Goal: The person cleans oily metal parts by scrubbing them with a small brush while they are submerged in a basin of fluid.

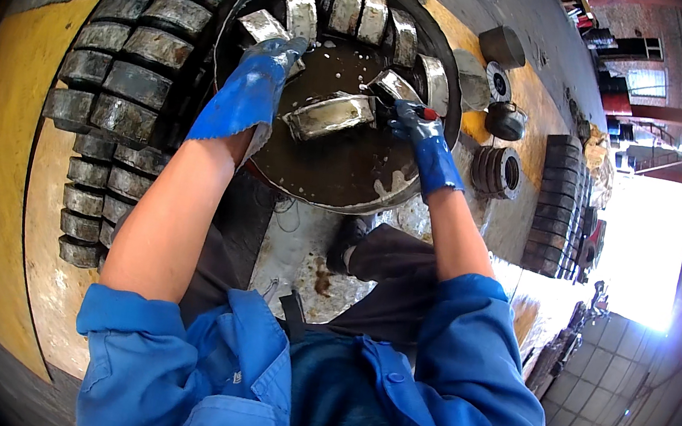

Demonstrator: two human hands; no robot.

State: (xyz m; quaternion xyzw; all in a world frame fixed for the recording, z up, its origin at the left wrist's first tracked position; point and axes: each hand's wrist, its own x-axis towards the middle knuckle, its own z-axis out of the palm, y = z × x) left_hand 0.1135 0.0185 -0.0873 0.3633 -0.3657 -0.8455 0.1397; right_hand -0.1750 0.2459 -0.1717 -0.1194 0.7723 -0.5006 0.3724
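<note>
A wide round tub (pixel 321 203) of dark, murky liquid stands before me, with several thick, curved metal pieces along its far wall. My left hand (pixel 275 56), in a blue rubber glove, is closed over a grey metal piece (pixel 262 26) at the tub's left side; the glove hides part of it. In my right hand (pixel 413 126), also gloved, is a tool with a red handle end (pixel 429 114); its other end is hidden. Just left of this hand, a wet, shiny metal piece (pixel 332 117) lies tilted in the liquid. Another metal piece (pixel 394 87) sits just beyond my right fingers.
Stacked rows of dark metal rings (pixel 138 87) rise close along the tub's left side. To the right are a dark pot (pixel 506 120), a can (pixel 502 46) and a coil-like ring stack (pixel 497 171). More stacked rings (pixel 555 207) stand farther right.
</note>
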